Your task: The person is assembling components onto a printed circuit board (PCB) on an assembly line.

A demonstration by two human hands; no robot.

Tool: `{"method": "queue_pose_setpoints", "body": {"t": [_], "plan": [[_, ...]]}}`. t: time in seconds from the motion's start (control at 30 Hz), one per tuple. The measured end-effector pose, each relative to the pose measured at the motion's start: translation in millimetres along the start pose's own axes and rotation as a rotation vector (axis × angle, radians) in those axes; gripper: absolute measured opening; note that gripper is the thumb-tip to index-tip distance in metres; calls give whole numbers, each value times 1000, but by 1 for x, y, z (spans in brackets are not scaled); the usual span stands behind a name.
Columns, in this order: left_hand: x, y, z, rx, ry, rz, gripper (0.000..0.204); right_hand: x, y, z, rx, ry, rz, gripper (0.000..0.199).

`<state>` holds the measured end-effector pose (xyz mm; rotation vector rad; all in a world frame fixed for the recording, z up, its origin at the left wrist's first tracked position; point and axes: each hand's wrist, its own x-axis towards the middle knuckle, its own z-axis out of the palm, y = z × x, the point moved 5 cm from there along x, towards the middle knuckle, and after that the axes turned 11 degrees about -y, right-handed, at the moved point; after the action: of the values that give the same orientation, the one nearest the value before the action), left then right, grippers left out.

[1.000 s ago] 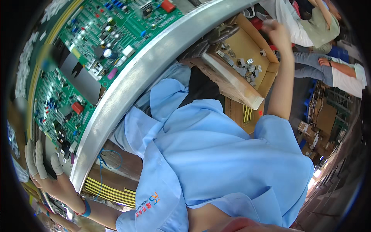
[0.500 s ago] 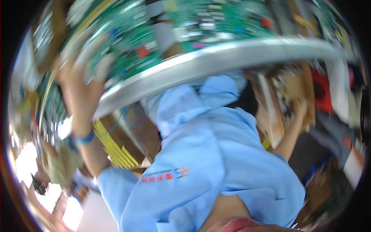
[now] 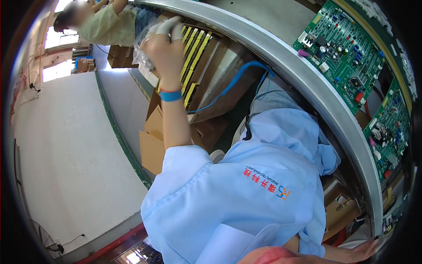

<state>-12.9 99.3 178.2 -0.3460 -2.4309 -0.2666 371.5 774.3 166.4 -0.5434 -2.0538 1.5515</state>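
Assembly line, seen from above the worker's shoulder: the left hand (image 3: 165,49), fingertips capped in pale finger cots, is at the far left, below the counter (image 3: 307,81), its fingers closed round the crumpled top of a clear plastic bag (image 3: 141,47). The bag hangs just beside an open cardboard box (image 3: 206,66) w/ rows of yellow strips in it, well apart from the counter top. A blue wrist strap (image 3: 170,95) sits on that forearm; its blue cord (image 3: 233,83) runs right, toward the counter's metal edge.

The right hand (image 3: 364,251) shows only in part at the near right edge, by the counter's rim. Whether it lies spread or grips anything can't be told.

On the counter, far right, lie two green circuit boards (image 3: 345,48) (image 3: 387,134), both thick w/ fitted parts, neither touched by a hand.

Progress, as a judgement: early in this step. The bag is gripped but is down by the box, unopened as far as can be seen, and nothing from it has reached the boards. Contents of bag: too unclear to tell.

Another person in a pale green top (image 3: 107,24) works at far left, separate from this worker.
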Motion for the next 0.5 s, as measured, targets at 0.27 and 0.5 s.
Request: {"method": "queue_pose_setpoints", "body": {"t": [0.27, 0.5], "plan": [[-191, -173, 98, 368, -1514, -311, 32, 82, 2, 14, -130, -144, 74, 43], [-214, -130, 55, 510, -1283, -344, 37, 94, -38, 204, -46, -501, -107, 50]]}}
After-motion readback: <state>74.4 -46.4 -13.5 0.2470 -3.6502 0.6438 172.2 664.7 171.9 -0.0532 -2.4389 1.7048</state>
